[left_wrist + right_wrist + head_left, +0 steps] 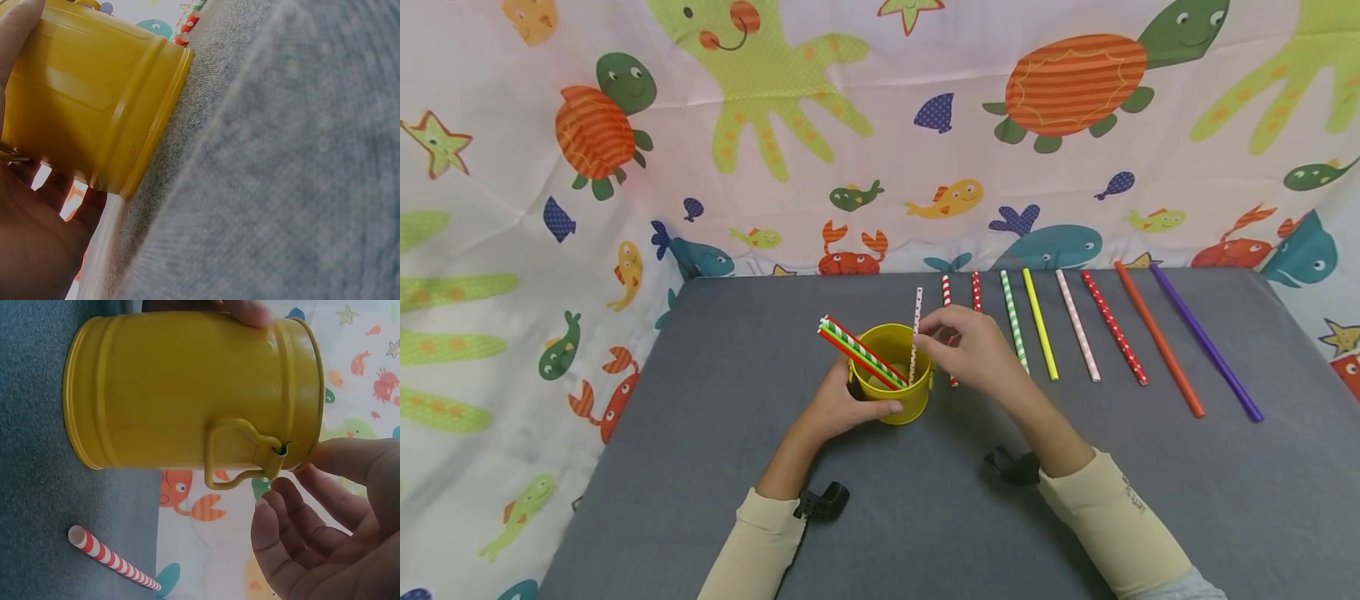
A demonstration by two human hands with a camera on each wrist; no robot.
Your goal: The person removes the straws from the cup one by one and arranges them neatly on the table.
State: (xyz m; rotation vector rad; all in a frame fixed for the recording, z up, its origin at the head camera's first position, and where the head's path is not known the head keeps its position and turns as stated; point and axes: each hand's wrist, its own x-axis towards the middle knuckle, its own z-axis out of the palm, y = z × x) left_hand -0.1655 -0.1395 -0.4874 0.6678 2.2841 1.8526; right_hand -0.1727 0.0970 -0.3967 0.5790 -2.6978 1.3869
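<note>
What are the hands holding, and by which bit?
The left hand holds a round yellow metal bucket by its side; the right hand seems to pinch a thin white spotted straw near its middle.

Landmark: large printed turtle (1075, 86), orange striped shell. Behind turtle: backdrop (891, 146), white fabric with sea-animal print, lightly creased, faint pink cast, turning forward at both sides. Left of turtle: spotted green octopus (760, 75), then smaller turtle (597, 132). Right of turtle: second octopus (1315, 33), partly cropped. Below turtle: blue whale (1052, 247), then plain grey tabletop (910, 517), meeting backdrop. Light: soft, diffuse.
</note>
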